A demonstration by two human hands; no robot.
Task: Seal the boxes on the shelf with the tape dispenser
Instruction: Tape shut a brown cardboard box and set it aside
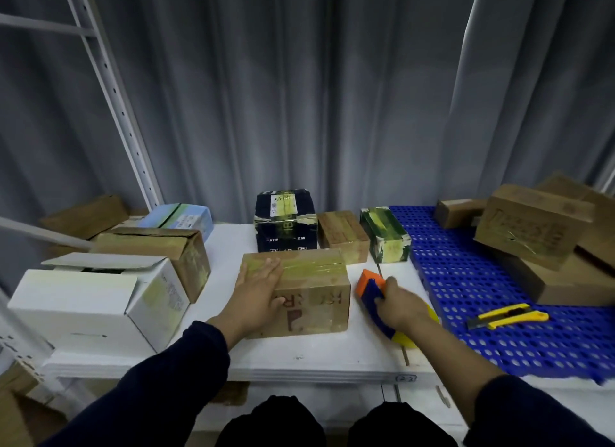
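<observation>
Brown box (316,300) lies taped shut; white box (83,300) stands open.

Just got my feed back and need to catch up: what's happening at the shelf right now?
A person's left hand lies flat on the taped top of the brown box in the middle of the white shelf. The right hand grips the tape dispenser just to the right of that box. The white box at the left has its flaps open. A yellow knife lies on the blue mat.
</observation>
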